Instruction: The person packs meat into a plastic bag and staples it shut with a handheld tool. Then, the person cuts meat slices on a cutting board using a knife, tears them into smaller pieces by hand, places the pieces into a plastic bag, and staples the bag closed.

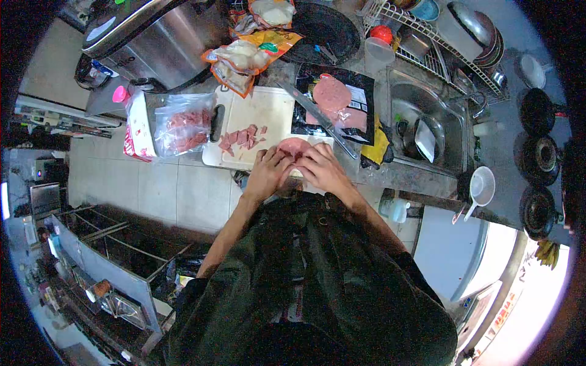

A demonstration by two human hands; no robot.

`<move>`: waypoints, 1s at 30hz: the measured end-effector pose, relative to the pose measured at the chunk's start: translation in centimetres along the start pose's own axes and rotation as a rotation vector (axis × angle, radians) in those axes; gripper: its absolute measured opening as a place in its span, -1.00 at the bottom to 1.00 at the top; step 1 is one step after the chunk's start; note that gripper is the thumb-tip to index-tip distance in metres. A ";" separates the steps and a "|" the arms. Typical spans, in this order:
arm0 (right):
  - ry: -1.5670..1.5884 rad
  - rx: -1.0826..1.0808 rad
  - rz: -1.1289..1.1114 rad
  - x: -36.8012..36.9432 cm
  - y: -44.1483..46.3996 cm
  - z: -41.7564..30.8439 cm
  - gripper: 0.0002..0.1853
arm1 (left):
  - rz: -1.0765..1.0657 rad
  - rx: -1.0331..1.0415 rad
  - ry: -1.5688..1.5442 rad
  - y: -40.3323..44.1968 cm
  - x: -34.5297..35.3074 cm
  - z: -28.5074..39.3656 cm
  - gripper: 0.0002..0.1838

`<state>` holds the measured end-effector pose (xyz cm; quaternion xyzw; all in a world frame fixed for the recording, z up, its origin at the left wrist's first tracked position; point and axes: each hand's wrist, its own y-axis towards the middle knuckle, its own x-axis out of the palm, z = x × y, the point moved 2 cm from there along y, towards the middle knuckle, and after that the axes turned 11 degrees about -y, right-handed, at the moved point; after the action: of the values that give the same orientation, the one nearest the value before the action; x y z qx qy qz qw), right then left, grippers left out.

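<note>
Near the front edge of a white cutting board (pixel 274 108), my left hand (pixel 268 172) and my right hand (pixel 323 168) both close their fingers on a round pink meat slice (pixel 295 146). A pale piece shows beneath the slice, between the hands. Cut pink meat pieces (pixel 241 139) lie on the board to the left. A long knife (pixel 317 116) rests diagonally across the board's right side and a black package (pixel 363 91). More round meat slices (pixel 331 93) lie on that package.
Left of the board is a clear bag of meat (pixel 188 125). Behind it are orange packages (pixel 244 58), a steel appliance (pixel 162 46) and a black round tray (pixel 323 30). A yellow packet (pixel 377 143), a sink (pixel 421 91) and a dish rack (pixel 427 46) stand to the right.
</note>
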<state>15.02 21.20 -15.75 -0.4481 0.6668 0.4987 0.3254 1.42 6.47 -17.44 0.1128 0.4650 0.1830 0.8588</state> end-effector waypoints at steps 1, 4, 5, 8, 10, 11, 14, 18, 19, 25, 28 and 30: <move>-0.008 -0.002 0.009 -0.2 0.1 -0.1 -0.84 | -0.002 0.011 0.010 0.0 -0.1 0.1 -0.76; -0.025 -0.010 0.024 -0.7 0.3 -0.3 -0.85 | -0.013 0.034 0.026 0.0 -0.5 0.2 -0.77; -0.027 -0.014 0.023 -0.6 0.3 -0.2 -0.85 | -0.020 0.036 0.023 0.0 -0.6 0.2 -0.77; -0.035 -0.009 0.010 -0.1 0.0 -0.1 -0.85 | -0.033 0.038 0.013 0.0 -0.8 0.3 -0.77; -0.037 -0.001 0.011 -0.3 0.1 -0.2 -0.85 | -0.038 0.037 0.026 -0.1 -0.9 0.3 -0.77; -0.035 0.003 0.019 -0.4 0.2 -0.3 -0.84 | -0.039 0.037 0.044 -0.1 -1.0 0.3 -0.77; -0.034 0.008 0.017 -0.3 0.1 -0.3 -0.83 | -0.045 0.027 0.059 -0.2 -1.0 0.3 -0.77; -0.067 0.003 -0.007 -0.1 -0.1 -0.4 -0.83 | -0.025 0.025 0.038 -0.2 -1.1 0.5 -0.79; -0.075 0.001 -0.020 -0.1 -0.1 -0.5 -0.82 | -0.017 0.031 0.034 -0.2 -1.1 0.5 -0.80; -0.093 0.048 0.016 -0.3 -0.1 -0.9 -0.82 | -0.032 0.047 0.053 -0.1 -1.4 0.5 -0.79; -0.137 0.062 0.017 -0.3 0.0 -0.9 -0.82 | -0.039 0.075 0.154 -0.1 -1.2 0.3 -0.77; -0.133 0.066 0.010 -0.2 -0.1 -0.9 -0.82 | -0.031 0.068 0.160 0.1 -1.0 0.1 -0.77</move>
<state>15.14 20.42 -15.38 -0.3994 0.6621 0.5069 0.3811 1.00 6.08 -16.55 0.1196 0.5397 0.1620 0.8174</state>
